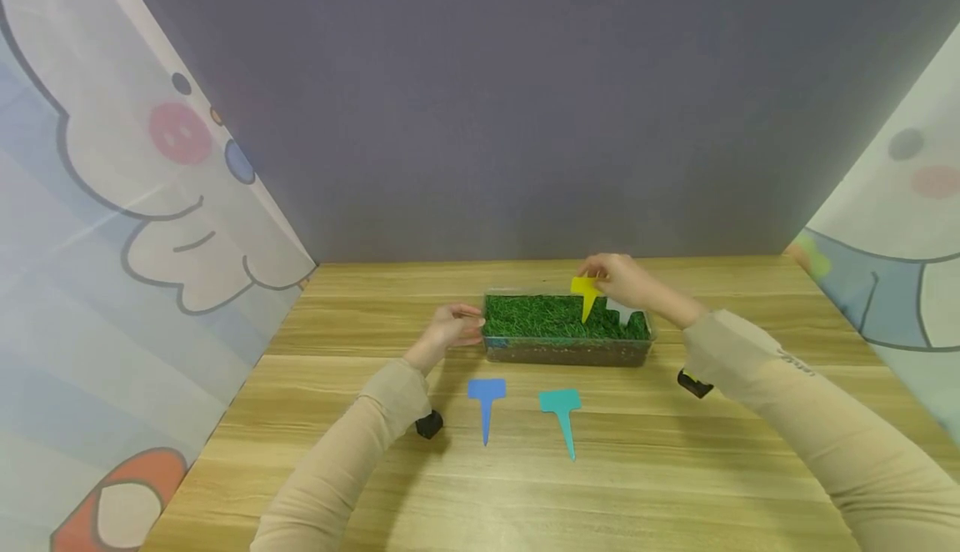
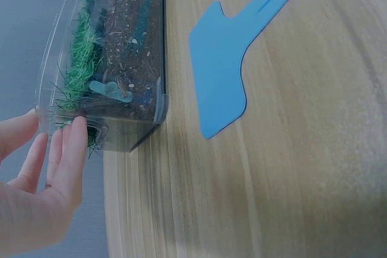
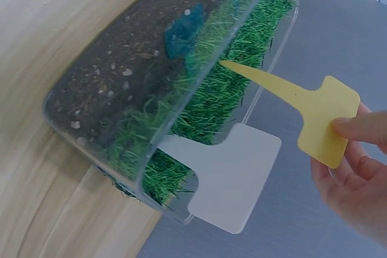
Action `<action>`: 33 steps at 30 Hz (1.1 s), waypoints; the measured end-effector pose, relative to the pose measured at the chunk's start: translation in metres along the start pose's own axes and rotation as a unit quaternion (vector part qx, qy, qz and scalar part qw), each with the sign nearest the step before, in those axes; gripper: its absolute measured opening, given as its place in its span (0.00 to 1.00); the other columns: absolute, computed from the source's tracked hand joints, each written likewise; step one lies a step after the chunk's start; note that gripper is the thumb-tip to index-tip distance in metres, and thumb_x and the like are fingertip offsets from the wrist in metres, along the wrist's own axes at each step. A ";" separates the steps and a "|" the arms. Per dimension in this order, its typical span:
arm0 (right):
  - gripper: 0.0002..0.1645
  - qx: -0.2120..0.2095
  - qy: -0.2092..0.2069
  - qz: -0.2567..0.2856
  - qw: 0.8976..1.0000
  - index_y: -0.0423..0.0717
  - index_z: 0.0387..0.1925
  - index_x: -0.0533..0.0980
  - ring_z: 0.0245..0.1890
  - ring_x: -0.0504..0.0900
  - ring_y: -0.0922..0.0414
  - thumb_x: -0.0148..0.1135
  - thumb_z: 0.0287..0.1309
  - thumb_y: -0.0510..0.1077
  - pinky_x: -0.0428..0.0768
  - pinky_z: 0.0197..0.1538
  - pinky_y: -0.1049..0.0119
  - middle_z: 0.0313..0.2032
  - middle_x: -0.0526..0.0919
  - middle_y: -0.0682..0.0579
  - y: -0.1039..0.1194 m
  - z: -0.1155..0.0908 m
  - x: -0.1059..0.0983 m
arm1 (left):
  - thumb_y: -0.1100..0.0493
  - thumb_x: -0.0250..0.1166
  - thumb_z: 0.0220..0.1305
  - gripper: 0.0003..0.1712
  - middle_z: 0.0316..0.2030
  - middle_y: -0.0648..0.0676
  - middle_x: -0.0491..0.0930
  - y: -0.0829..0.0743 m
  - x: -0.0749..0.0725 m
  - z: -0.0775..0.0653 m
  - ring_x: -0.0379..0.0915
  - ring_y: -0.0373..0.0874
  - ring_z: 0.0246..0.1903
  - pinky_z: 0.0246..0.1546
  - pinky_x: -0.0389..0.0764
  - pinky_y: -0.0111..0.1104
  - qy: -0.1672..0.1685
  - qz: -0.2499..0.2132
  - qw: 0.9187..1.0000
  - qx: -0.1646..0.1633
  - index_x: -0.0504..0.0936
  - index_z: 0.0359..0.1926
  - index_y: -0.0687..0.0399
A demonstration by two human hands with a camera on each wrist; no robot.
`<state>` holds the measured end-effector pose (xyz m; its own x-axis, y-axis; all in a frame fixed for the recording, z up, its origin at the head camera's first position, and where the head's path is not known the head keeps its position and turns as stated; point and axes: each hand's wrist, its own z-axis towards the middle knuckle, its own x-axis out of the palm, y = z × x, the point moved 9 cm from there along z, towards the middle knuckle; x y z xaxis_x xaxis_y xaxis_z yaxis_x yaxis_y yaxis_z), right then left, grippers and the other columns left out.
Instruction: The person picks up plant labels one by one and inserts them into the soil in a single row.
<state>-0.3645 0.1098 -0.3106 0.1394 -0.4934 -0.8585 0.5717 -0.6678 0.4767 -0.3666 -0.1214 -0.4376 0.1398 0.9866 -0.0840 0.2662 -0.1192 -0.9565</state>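
Observation:
A yellow T-shaped plant label (image 3: 329,116) is pinched by its wide head between the thumb and fingers of my right hand (image 1: 618,278). Its pointed stem angles down to the grass (image 1: 536,316) in a clear rectangular planter box (image 1: 566,355). Toward the box's right end, a white plant label (image 3: 236,176) stands with its stem in the grass. My left hand (image 1: 450,327) is at the opposite end, its extended fingers (image 2: 74,152) touching the end wall and the thumb near the rim. Dark soil shows through the front wall.
On the wooden table (image 1: 337,469), a blue plant label (image 1: 486,390) and a teal plant label (image 1: 561,402) lie in front of the box, stems toward me. A dark grey panel (image 1: 525,118) rises behind the table. Cartoon-printed sheets (image 1: 97,285) flank both sides.

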 end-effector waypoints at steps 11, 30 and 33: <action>0.15 -0.007 -0.005 -0.003 1.000 0.31 0.41 0.75 0.36 0.75 0.46 0.51 0.50 0.24 0.79 0.38 0.54 0.36 0.78 0.39 -0.003 0.001 0.009 | 0.69 0.58 0.57 0.17 0.45 0.63 0.71 0.004 -0.002 0.002 0.74 0.54 0.42 0.46 0.78 0.41 0.000 -0.006 1.000 -0.004 0.70 0.48 0.68; 0.15 0.001 -0.002 -0.013 1.000 0.33 0.39 0.77 0.34 0.76 0.46 0.53 0.47 0.23 0.81 0.37 0.57 0.34 0.79 0.40 -0.003 0.004 0.021 | 0.70 0.57 0.56 0.16 0.45 0.63 0.70 0.003 -0.002 0.002 0.74 0.54 0.42 0.48 0.77 0.43 -0.001 -0.014 1.000 -0.004 0.71 0.48 0.69; 0.16 0.008 0.003 -0.014 1.000 0.33 0.39 0.77 0.35 0.76 0.46 0.53 0.47 0.23 0.81 0.38 0.57 0.35 0.79 0.39 -0.004 0.004 0.023 | 0.70 0.58 0.56 0.16 0.45 0.63 0.70 0.003 -0.002 0.002 0.73 0.54 0.42 0.48 0.77 0.43 -0.002 -0.014 1.000 -0.005 0.71 0.48 0.68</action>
<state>-0.3673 0.0991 -0.3311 0.1282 -0.4702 -0.8732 0.5623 -0.6908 0.4545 -0.3680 -0.1233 -0.4408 0.1283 0.9900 -0.0581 0.2789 -0.0923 -0.9559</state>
